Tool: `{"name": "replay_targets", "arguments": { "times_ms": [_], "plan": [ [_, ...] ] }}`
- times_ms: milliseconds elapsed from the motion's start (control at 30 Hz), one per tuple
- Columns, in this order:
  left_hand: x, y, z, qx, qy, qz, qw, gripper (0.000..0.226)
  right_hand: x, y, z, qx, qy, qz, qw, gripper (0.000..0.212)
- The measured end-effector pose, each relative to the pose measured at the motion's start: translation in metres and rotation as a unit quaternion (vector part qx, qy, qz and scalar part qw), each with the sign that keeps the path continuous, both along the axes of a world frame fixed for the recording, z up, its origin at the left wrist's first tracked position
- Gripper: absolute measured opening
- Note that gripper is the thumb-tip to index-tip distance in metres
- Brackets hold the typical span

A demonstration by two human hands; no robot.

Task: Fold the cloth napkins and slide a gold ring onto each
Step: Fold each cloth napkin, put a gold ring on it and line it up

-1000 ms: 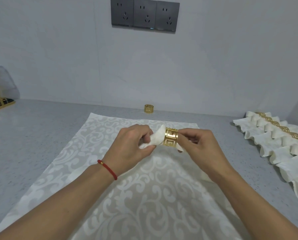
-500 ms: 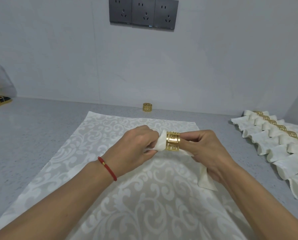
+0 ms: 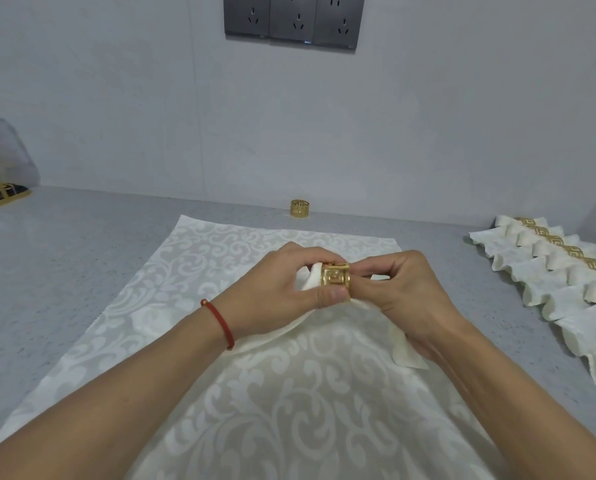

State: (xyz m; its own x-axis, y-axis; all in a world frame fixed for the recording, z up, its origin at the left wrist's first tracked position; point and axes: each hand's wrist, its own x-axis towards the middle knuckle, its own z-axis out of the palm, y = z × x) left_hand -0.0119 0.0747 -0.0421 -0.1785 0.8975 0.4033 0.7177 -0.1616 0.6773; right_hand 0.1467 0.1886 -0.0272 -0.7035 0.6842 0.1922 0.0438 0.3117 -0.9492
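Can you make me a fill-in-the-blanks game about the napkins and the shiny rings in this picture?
1. The ring that both hands hold on the napkin is the colour ____.
2. The string bracelet on the left hand's wrist is ____.
3. The spare ring stands near the ____, beyond the patterned cloth.
4. The finished napkins lie on the person's ____ side.

Missing words: gold; red; wall; right

My count on the counter.
Two hands, one napkin with its gold ring [image 3: 336, 278] in my grip, one spare ring [image 3: 300, 208], three wall sockets [image 3: 292, 20].
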Motion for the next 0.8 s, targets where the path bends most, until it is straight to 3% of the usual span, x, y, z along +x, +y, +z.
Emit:
{"name": "replay_targets", "arguments": {
  "times_ms": [333,500,800],
  "plan": [
    [-0.004,0.0,0.002,0.017,-0.174,-0.015,0.984,0.034,0.0,0.001,0.0,-0.04,0.052,0.009,0.998,0.003],
    [-0.005,-0.001,0.002,0.014,-0.257,-0.036,0.966,0.032,0.001,0.004,-0.001,-0.041,0.091,0.009,0.995,0.013],
    [-0.011,-0.004,0.007,0.004,-0.279,-0.051,0.959,0.037,-0.004,0.003,-0.004,-0.053,0.149,-0.033,0.987,0.011]
  ]
}}
